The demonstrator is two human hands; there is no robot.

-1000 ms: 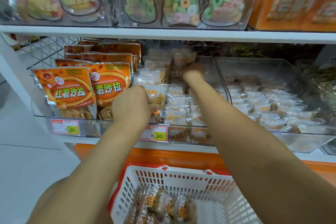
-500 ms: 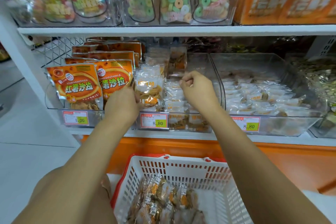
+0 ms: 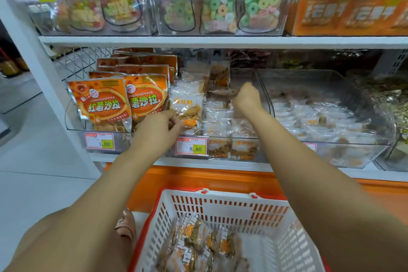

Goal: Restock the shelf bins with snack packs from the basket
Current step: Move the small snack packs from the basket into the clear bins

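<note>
The upright pack [image 3: 187, 106] at the front of the bin [image 3: 227, 138] could flop over the rim if the left hand [image 3: 157, 131] lets go before it is wedged; that hand's curled fingers pinch its lower edge. The right hand [image 3: 247, 97] hovers curled over the bin's back, too blurred to tell whether it holds anything; more packs [image 3: 198, 243] lie in the basket [image 3: 220, 203].

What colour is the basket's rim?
Red rim on a white basket; the head view shows it best.
</note>
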